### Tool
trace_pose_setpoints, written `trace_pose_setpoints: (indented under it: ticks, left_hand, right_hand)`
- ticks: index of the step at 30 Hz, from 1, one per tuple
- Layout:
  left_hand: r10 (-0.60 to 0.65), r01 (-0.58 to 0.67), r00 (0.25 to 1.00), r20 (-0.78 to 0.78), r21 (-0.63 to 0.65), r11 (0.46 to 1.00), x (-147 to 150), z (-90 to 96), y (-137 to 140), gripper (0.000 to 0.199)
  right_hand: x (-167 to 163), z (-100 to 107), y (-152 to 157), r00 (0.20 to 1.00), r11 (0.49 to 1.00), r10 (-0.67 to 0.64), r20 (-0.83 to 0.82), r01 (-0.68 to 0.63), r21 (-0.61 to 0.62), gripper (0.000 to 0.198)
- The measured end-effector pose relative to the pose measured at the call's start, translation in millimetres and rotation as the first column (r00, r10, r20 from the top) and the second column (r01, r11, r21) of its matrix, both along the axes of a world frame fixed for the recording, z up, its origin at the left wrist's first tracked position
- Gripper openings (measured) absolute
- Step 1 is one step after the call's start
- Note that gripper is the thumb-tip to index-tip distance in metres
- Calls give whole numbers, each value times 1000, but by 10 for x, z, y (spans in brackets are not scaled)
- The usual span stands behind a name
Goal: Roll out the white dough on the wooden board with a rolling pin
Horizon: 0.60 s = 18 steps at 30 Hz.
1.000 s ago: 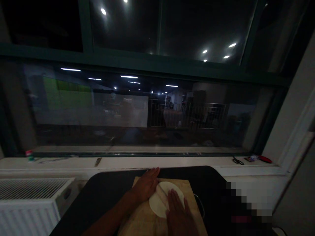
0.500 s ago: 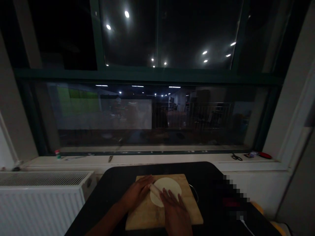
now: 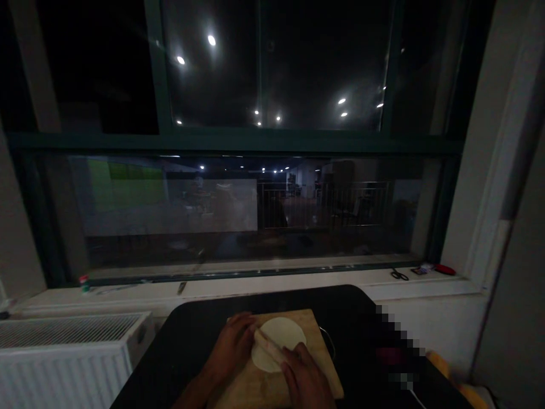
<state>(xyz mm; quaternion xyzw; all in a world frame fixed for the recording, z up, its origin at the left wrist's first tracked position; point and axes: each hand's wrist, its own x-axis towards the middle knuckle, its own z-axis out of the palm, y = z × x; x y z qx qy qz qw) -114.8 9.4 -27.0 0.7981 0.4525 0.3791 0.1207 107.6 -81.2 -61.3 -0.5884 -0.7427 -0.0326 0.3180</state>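
A thin round of pale dough (image 3: 289,328) lies flat on a wooden cutting board (image 3: 326,363). Slanting across the dough is a short wooden rolling pin (image 3: 269,345). My left hand (image 3: 235,341) is at the pin's upper left end, its fingers bent and closed against it. At the lower right end, my right hand (image 3: 307,376) has its fingers curled over the pin, hiding that end. Dim light leaves the fingertips hard to make out.
The board rests on a black table (image 3: 191,329). A metal loop (image 3: 330,341) shows past the board's right edge. Behind, the windowsill (image 3: 255,288) carries scissors (image 3: 399,275), a red object (image 3: 445,270) and a small green-and-red container (image 3: 84,284). A white radiator (image 3: 72,363) stands left.
My right hand's fingers were spread over the pin and dough; now they are drawn back and curled round the pin's near end. More of the pin shows. The view has shifted slightly.
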Motion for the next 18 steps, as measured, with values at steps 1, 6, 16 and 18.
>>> trace_pose_setpoints:
  ticks: [1, 6, 16, 18]
  left_hand:
    - [13, -13, 1000, -25, 1, 1000, 141, 59, 136, 39]
    - [-116, 107, 973, -198, -55, 993, 866, 204, 856, 26]
    - [-341, 345, 869, -359, -53, 937, 1208, -55, 1277, 29]
    - [-341, 350, 872, -351, -41, 936, 1143, -119, 1292, 35]
  right_hand:
    - [-1, -28, 35, 999, 1000, -27, -25, 26, -2, 38]
    - [-15, -74, 133, 984, 984, -178, -8, 178, 30, 38]
    - [-128, -648, 327, 984, 980, -176, -12, 177, 96, 56]
    - [-135, -694, 359, 987, 984, -160, 16, 158, 83, 66]
